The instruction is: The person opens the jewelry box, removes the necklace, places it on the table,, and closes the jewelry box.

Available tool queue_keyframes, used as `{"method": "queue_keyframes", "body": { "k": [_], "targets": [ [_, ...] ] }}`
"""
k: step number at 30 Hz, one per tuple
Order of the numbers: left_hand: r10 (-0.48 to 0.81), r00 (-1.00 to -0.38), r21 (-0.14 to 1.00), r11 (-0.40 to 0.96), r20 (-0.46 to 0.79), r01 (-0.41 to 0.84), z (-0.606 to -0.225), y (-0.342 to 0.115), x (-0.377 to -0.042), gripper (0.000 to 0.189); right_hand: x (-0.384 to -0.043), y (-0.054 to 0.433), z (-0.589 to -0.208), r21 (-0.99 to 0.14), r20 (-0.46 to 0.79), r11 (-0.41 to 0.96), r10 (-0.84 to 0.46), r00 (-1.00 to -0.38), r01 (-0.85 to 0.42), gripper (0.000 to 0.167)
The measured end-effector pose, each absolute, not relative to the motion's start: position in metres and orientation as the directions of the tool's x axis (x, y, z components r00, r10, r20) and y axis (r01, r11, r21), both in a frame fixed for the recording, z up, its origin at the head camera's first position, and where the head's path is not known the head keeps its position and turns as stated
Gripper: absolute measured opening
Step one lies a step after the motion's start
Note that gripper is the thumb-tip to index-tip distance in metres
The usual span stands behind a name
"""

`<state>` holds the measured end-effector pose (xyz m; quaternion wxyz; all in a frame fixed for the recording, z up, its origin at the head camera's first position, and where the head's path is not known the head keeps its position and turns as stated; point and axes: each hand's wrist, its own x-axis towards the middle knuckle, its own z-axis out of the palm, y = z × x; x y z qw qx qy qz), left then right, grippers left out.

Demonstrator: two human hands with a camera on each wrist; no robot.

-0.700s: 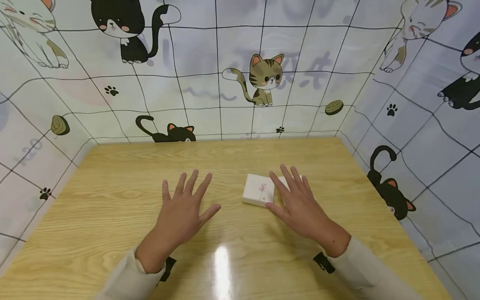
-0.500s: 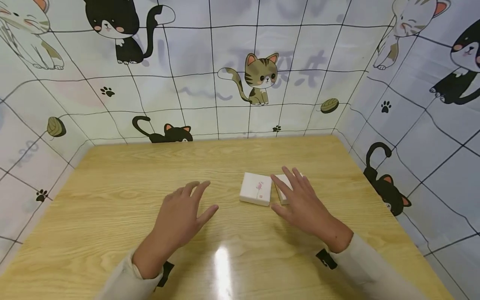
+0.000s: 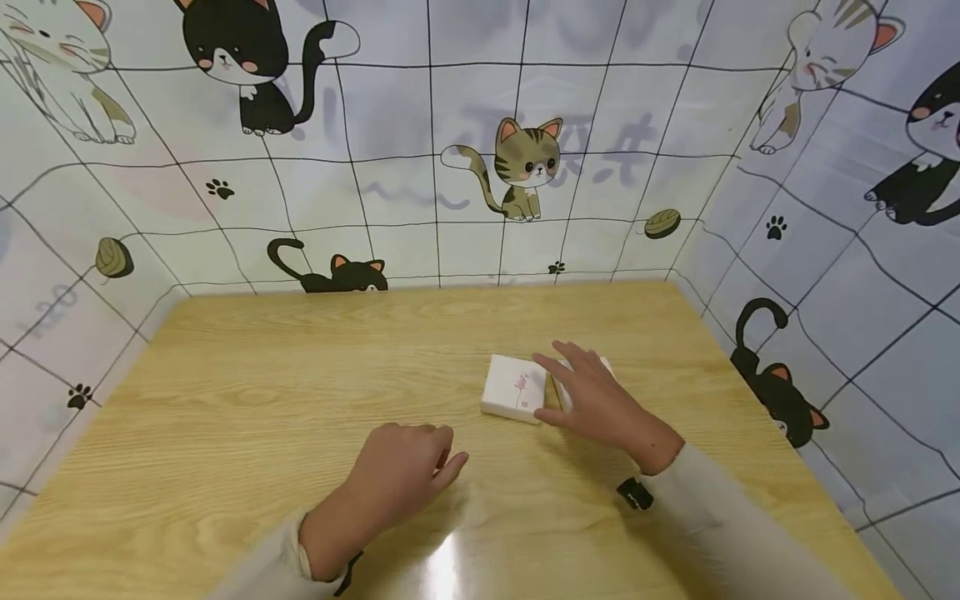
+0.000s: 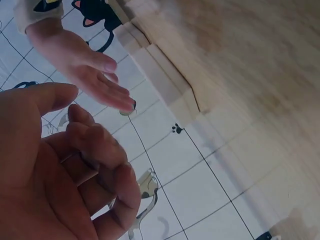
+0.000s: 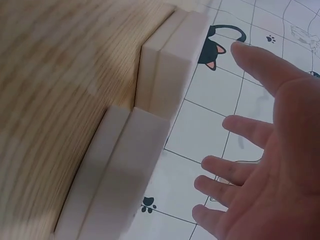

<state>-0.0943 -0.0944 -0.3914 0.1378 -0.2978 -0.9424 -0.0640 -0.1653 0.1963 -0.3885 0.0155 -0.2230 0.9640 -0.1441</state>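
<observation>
Two white square boxes lie flat on the table, side by side. The left box (image 3: 510, 387) has a pink flower printed on its lid. My right hand (image 3: 603, 408) hovers over the right box (image 5: 127, 170) with fingers spread and partly covers it in the head view. In the right wrist view its fingertips stay apart from both boxes. Nearer to me and to the left, my left hand (image 3: 408, 471) is above the table, its fingers loosely curled and thumb out. Nothing is in its palm in the left wrist view.
The wooden table (image 3: 300, 358) reaches back to a white curtain (image 3: 405, 192) with cat drawings and grid lines, which also encloses both sides. A bright light reflection lies near the table's front.
My left hand has gone from spread fingers to curled ones, moving right and toward me. The right hand has shifted slightly above the right box. The boxes stay in place.
</observation>
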Motion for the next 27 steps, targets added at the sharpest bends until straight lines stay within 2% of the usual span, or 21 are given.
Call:
{"method": "queue_keyframes", "body": {
  "k": [6,16,22,27],
  "targets": [
    [0.599,-0.734,0.011,0.772,0.321,0.635,-0.399,-0.087,-0.097,0.04,-0.176,0.185,-0.393,-0.268,-0.006,0.858,-0.456,-0.89,-0.438,0.085],
    [0.607,-0.729,0.042,0.759,0.315,0.65,-0.398,-0.091,-0.101,0.037,-0.181,0.178,-0.402,-0.275,-0.046,0.854,-0.469,-0.882,-0.441,0.076],
    [0.61,-0.752,0.1,0.756,0.25,0.647,-0.4,-0.094,-0.098,0.033,-0.175,0.173,-0.41,-0.276,-0.047,0.857,-0.464,-0.884,-0.435,0.074],
    [0.602,-0.748,0.106,0.755,0.278,0.647,-0.397,-0.096,-0.101,0.03,-0.172,0.168,-0.411,-0.26,-0.021,0.831,-0.514,-0.857,-0.492,0.074]
  ]
}}
